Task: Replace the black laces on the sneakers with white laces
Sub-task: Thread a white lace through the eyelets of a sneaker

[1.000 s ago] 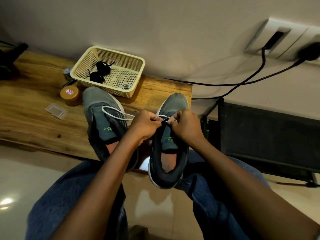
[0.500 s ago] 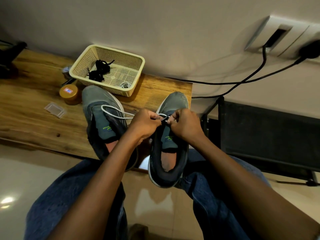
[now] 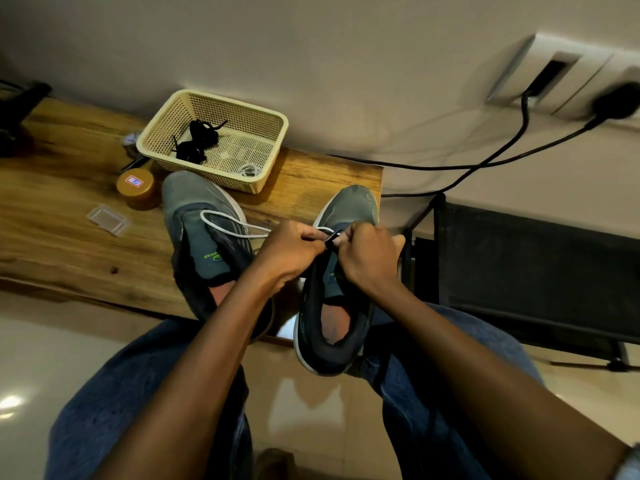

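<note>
a round orange tin (image 3: pixel 135 187) and a clear plastic case (image 3: pixel 108 220) lie on the wooden worktop (image 3: pixel 62 237); two black cables (image 3: pixel 485 164) run from wall sockets (image 3: pixel 561 74).

Wooden table (image 3: pixel 62 244) under basket (image 3: pixel 273 147), sneakers (image 3: pixel 194 216), jar (image 3: pixel 135 188).

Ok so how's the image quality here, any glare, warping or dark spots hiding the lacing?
Head view: wide-angle warping bends the wooden table edge and wall; glare spots show on the glossy floor lower left; lighting is dim and warm; the left hand and right hand cover the eyelets, so the white lace threading point is hidden.
</note>
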{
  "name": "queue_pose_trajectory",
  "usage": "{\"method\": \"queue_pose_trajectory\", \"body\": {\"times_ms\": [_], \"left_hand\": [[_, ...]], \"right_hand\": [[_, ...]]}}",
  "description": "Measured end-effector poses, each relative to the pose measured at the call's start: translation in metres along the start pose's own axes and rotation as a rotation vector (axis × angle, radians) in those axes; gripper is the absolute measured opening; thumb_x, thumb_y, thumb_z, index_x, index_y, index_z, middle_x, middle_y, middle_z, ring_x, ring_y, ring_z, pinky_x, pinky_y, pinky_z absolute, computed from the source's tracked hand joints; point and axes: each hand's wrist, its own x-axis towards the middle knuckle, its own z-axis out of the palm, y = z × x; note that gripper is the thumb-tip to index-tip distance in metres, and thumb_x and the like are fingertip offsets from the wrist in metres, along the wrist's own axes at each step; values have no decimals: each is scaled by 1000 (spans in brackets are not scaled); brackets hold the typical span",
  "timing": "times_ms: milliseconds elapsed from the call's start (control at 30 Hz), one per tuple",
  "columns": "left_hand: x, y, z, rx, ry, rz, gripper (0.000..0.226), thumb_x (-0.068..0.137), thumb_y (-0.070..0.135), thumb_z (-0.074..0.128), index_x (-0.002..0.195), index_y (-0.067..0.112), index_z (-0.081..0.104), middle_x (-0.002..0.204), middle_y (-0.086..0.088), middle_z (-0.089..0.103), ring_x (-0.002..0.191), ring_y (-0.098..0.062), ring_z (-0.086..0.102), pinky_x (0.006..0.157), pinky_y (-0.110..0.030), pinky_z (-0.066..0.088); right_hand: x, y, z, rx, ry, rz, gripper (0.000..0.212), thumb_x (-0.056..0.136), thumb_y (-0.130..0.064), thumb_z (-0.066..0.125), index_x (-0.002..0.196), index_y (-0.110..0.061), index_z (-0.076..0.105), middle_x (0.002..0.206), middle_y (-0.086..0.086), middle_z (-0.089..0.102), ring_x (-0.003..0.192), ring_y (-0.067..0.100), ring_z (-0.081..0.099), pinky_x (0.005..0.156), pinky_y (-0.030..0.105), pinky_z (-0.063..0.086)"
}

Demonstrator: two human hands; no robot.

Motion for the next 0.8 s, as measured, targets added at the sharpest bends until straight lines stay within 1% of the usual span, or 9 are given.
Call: {"method": "queue_pose_trajectory", "body": {"times_ms": [67,167,333,400,467,533,600,700,800], "left_hand": [[0,0,1,-5,6,-2,24,87,1,57,105,7,72,97,-11,72,94,-23,67,92,-42,53],[-2,1,1,-10,14,-5,23,87,1,57,104,8,72,97,-11,72,91,-22,68,91,-42,54],[-4,3,4,36,51,11,24,88,2,57,107,8,71,98,-7,71,95,-20,66,93,-40,52],[-4,3,4,43,49,-2,24,87,4,58,106,10,72,99,-7,72,95,-20,66,93,-42,52],[-5,4,5,41,50,-12,24,88,4,58,106,11,72,99,-6,72,96,-20,66,94,-41,52],[-6,4,5,29,53,-10,24,88,4,58,107,10,71,98,-4,71,95,-18,66,94,-38,52],[-7,4,6,29,56,2,24,88,5,58,107,10,71,97,-3,70,95,-16,65,94,-37,51],[-9,3,7,54,64,30,25,87,8,60,108,11,71,103,-4,72,98,-17,65,96,-40,50],[-9,4,7,119,84,54,25,87,8,59,108,10,72,103,-4,72,96,-17,65,92,-36,50]], "right_hand": [[-2,-1,0,-7,4,13,16,93,-20,51,82,-15,63,95,8,68,105,29,54,73,35,18],[0,-1,1,20,-15,24,17,92,-19,52,78,-17,60,94,8,68,107,29,53,74,37,19],[1,2,2,80,-78,37,19,95,-21,52,91,-10,68,101,11,67,112,28,50,71,34,15],[2,2,3,94,-100,54,19,94,-21,52,90,-10,67,101,11,67,112,28,49,74,35,20],[3,2,7,124,-119,76,18,93,-21,53,82,-13,64,97,11,67,110,29,50,83,37,32],[5,3,10,174,-128,101,22,92,-21,54,71,-17,58,91,11,67,106,31,53,92,45,39],[8,4,14,240,-143,148,26,90,-22,55,64,-18,53,87,11,66,103,32,55,92,47,41],[10,4,19,382,-181,235,20,88,-23,57,70,-15,55,85,10,61,106,34,56,91,41,42],[10,3,21,437,-165,283,15,86,-25,59,79,-13,65,95,9,69,106,31,58,95,44,44]]}}
